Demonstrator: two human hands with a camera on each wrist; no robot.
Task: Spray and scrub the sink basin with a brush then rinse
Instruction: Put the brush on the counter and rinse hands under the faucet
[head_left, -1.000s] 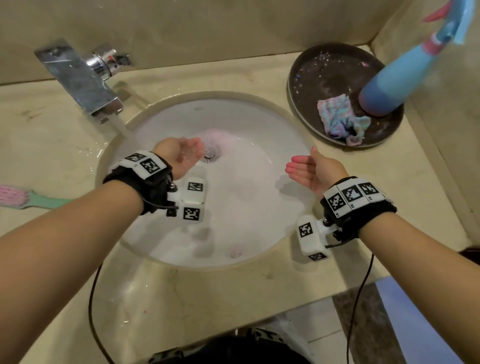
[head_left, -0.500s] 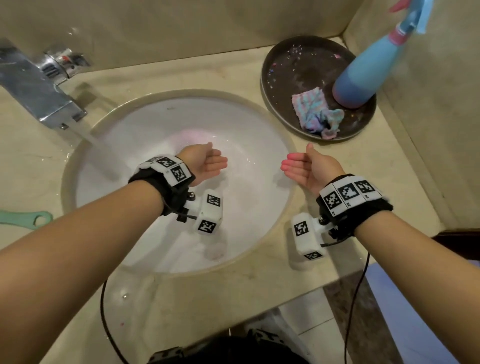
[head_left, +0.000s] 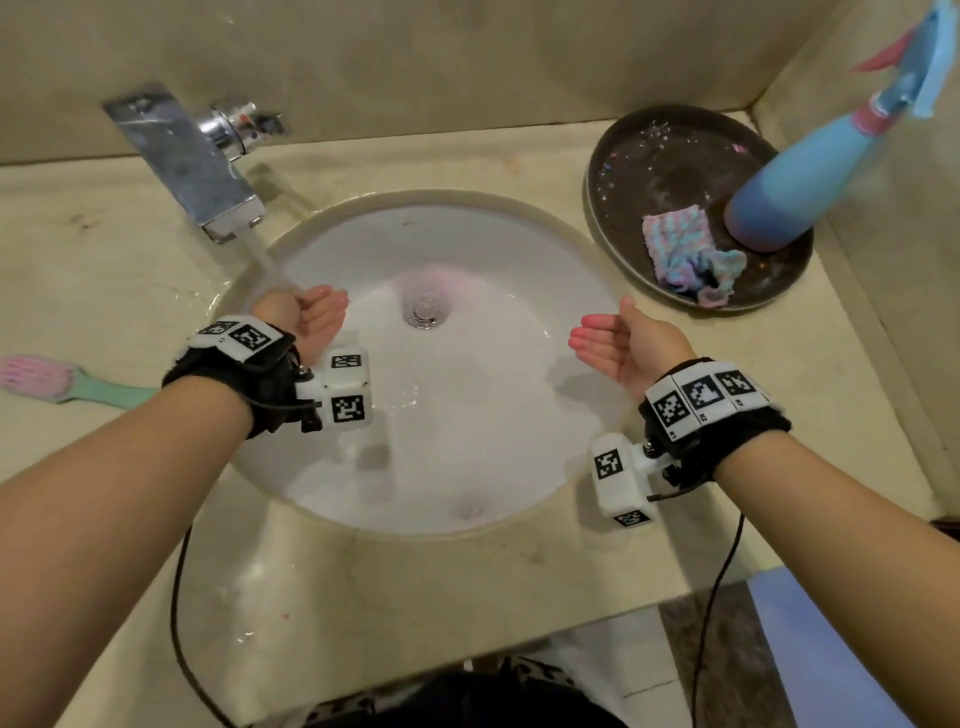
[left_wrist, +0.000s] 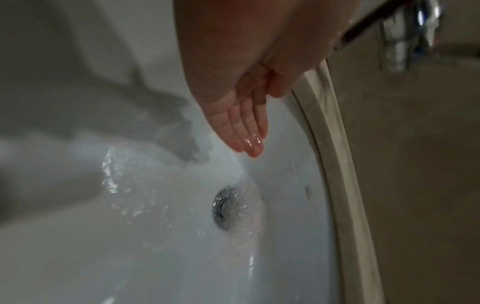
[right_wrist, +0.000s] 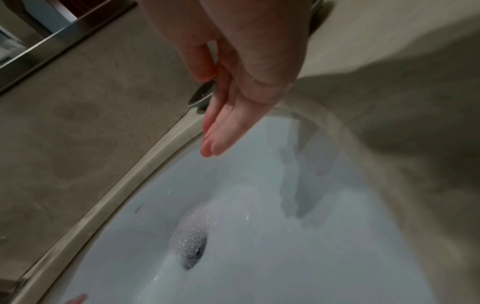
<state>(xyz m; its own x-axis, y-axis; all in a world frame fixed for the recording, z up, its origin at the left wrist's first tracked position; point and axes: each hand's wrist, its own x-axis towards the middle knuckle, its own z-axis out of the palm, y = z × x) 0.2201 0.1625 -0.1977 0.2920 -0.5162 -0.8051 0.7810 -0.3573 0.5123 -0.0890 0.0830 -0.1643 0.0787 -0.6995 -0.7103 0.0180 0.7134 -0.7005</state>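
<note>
Water runs from the chrome faucet (head_left: 187, 161) into the white sink basin (head_left: 498, 415) and swirls round the drain (head_left: 425, 310). My left hand (head_left: 311, 317) is cupped under the stream at the basin's left side, fingers straight and wet (left_wrist: 246, 131), holding nothing. My right hand (head_left: 618, 348) hovers flat and empty over the basin's right rim, its fingers (right_wrist: 221, 133) straight. The pink-bristled brush with a green handle (head_left: 67, 382) lies on the counter at far left. The blue spray bottle (head_left: 810, 171) stands on a dark round tray (head_left: 634, 156) at back right.
A crumpled pastel cloth (head_left: 685, 254) lies on the tray beside the bottle. The beige stone counter (head_left: 415, 597) surrounds the basin, with walls behind and to the right. Black cables hang from both wrists over the counter's front edge.
My left hand has moved left from near the drain to under the faucet stream. The right hand has stayed at the basin's right rim.
</note>
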